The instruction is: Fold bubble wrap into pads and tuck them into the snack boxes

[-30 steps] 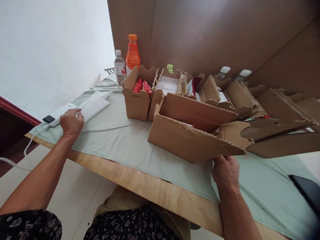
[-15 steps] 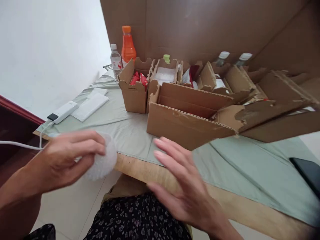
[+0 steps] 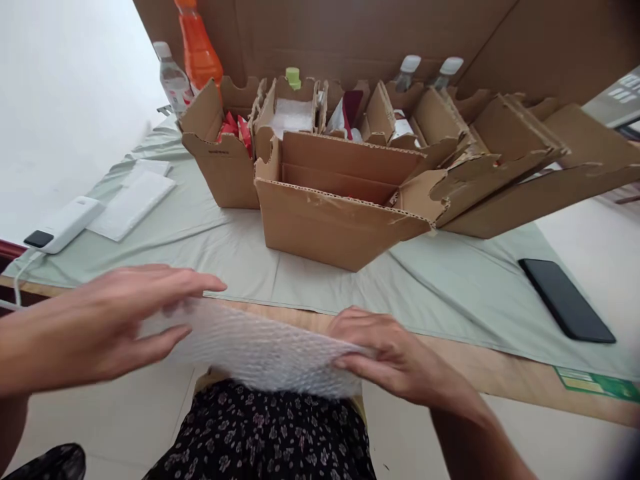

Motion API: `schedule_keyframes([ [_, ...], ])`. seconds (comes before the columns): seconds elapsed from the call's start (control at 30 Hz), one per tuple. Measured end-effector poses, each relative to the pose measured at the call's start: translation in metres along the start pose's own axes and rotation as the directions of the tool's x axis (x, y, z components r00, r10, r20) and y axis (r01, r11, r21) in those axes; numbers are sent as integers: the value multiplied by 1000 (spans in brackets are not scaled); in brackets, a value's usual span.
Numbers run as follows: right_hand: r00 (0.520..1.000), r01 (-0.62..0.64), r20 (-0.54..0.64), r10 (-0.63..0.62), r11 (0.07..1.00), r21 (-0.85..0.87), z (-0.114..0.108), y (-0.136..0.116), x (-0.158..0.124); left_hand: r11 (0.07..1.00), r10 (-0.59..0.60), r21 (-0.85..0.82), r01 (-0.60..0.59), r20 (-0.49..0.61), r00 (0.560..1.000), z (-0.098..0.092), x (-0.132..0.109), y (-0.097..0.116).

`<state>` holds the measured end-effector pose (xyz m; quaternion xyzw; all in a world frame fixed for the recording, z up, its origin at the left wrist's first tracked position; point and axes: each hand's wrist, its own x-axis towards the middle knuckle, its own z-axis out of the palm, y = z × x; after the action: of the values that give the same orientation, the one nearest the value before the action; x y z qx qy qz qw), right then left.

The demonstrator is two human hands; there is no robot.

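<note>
Bubble wrap [image 3: 260, 350], a white sheet, stretches between both hands above the person's lap, just in front of the desk [image 3: 450, 363] edge. Left hand [image 3: 107, 320] lies over the sheet's left end, fingers spread and extended, thumb underneath. Right hand [image 3: 395, 357] pinches the sheet's right edge between thumb and fingers. On the desk's pale green cloth [image 3: 450, 293] stands an open cardboard box [image 3: 330, 213], with more open boxes behind it. A black phone [image 3: 565, 300] lies to the right, and a white power bank [image 3: 63, 223] lies to the left.
</note>
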<state>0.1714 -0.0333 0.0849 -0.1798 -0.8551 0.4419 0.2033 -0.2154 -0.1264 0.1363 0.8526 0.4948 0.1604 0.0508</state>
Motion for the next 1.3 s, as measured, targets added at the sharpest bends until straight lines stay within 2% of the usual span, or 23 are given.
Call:
schedule_keyframes([
  [0.03, 996, -4, -84, -7, 991, -135, -10, -5, -10, 999, 48, -7, -48, 118, 992, 7, 20, -1],
  [0.1, 965, -42, -250, -78, 897, -440, -25, -10, -25, 993, 113, 31, -116, 82, 990, 21, 58, 2],
  [0.17, 914, -133, -366, -175, 724, -677, -31, -8, -35, 977, 137, 170, -126, -56, 989, 35, 81, 9],
  [0.23, 889, -213, -400, -223, 573, -792, -30, 2, -43, 946, 171, 300, -121, -147, 974, 49, 89, 18],
  [0.27, 898, -231, -388, -208, 526, -818, -27, 10, -48, 938, 184, 321, -129, -146, 972, 58, 87, 21],
  [0.33, 939, -236, -327, -106, 492, -838, -23, 25, -60, 955, 181, 250, -163, -54, 982, 76, 79, 23],
  [0.4, 965, -231, -260, 20, 527, -818, -21, 38, -74, 984, 147, 94, -151, 54, 988, 92, 69, 20],
  [0.43, 966, -243, -249, 68, 559, -793, -21, 42, -81, 994, 103, 21, -105, 60, 993, 98, 66, 16],
  [0.5, 949, -300, -292, 118, 622, -723, -25, 49, -89, 992, -62, -110, 61, -4, 998, 103, 67, 9],
  [0.53, 932, -339, -337, 134, 650, -680, -28, 52, -89, 970, -175, -178, 164, -48, 983, 104, 72, 5],
  [0.6, 882, -418, -442, 164, 705, -573, -34, 57, -80, 881, -388, -331, 338, -97, 917, 106, 89, 0],
  [0.67, 819, -480, -533, 213, 763, -433, -38, 65, -60, 771, -514, -485, 413, -90, 853, 113, 111, -3],
  [0.7, 790, -500, -563, 243, 786, -364, -40, 70, -48, 722, -541, -554, 414, -80, 837, 118, 122, -3],
  [0.8, 725, -537, -607, 326, 819, -201, -46, 82, -15, 621, -549, -697, 358, -62, 834, 138, 145, 0],
  [0.93, 689, -529, -646, 328, 837, -141, -56, 94, 3, 612, -573, -720, 327, -120, 811, 154, 151, 11],
  [1.07, 712, -479, -657, 247, 856, -197, -65, 102, 9, 676, -561, -670, 307, -198, 804, 158, 154, 17],
  [1.17, 732, -474, -637, 244, 853, -217, -69, 107, 8, 720, -525, -630, 293, -218, 822, 159, 154, 12],
  [1.3, 741, -472, -630, 231, 847, -245, -74, 109, -20, 788, -492, -527, 317, -231, 839, 154, 133, 5],
])
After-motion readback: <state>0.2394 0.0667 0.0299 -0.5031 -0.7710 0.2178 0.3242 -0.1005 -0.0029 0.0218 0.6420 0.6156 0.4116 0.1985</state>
